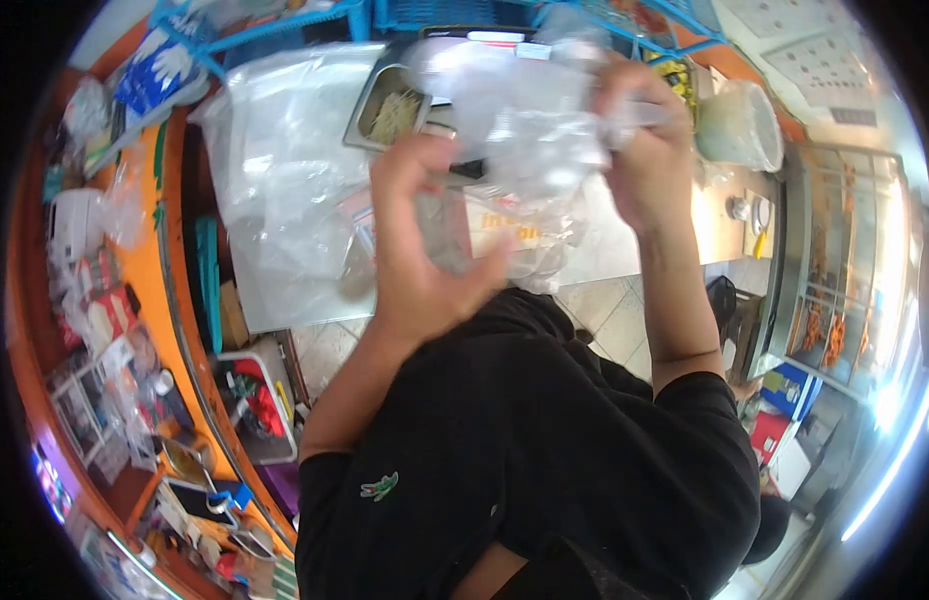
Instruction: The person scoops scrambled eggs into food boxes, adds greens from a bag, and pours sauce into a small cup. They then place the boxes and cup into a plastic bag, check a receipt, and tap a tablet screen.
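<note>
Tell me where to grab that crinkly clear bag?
Probably pinch the clear bag at its loose, crumpled left edge, coming from the left: the right hand bunches the other end, and the left hand sits open beside it.

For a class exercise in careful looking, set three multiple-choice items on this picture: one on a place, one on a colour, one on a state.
1. Where is the white tub?
A. Just to the right of the right hand
B. On the floor
C. On the person's lap

2. What colour is the shirt?
A. White
B. Black
C. Orange

3. How is the right hand's grip?
A. Open, touching nothing
B. Shut on the bag
C. Tucked in a pocket

Answers:
1 A: the tub sits beside that hand, towards the right edge of the view.
2 B: the chest and both sleeves are black.
3 B: its fingers close round the top of the clear bag.
</note>
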Demonstrator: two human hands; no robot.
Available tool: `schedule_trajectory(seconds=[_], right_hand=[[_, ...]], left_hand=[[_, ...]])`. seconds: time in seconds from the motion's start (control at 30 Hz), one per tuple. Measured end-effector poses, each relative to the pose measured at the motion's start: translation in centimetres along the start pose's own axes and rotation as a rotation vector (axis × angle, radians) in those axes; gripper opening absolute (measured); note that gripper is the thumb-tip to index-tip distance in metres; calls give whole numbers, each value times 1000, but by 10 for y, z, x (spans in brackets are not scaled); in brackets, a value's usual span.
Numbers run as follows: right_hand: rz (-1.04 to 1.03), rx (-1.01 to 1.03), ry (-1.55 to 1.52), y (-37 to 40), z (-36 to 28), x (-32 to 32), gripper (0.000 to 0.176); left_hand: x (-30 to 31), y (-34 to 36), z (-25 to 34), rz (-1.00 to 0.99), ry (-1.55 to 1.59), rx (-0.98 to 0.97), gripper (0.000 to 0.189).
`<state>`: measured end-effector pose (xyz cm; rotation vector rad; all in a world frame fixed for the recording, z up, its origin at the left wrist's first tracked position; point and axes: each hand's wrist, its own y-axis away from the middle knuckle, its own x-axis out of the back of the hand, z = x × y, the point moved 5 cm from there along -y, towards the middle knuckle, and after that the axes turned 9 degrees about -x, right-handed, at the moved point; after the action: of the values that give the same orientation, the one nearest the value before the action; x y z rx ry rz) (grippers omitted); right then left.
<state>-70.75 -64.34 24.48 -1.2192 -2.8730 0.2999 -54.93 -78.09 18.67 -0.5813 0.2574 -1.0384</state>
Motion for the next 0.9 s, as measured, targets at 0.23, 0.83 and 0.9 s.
schedule_trajectory(seconds=[0.23,0.83,0.9], right_hand=[[363,-360,-474,75,33,69,27],[-401,-349,1415,60,215,59,25],[-414,-297,1492,53,221,60,25]], left_hand=[[-52,61,-44,-90,-22,332,62],[-49,62,-14,0,287,328,54],[-54,61,-12,-16,252,358,52]])
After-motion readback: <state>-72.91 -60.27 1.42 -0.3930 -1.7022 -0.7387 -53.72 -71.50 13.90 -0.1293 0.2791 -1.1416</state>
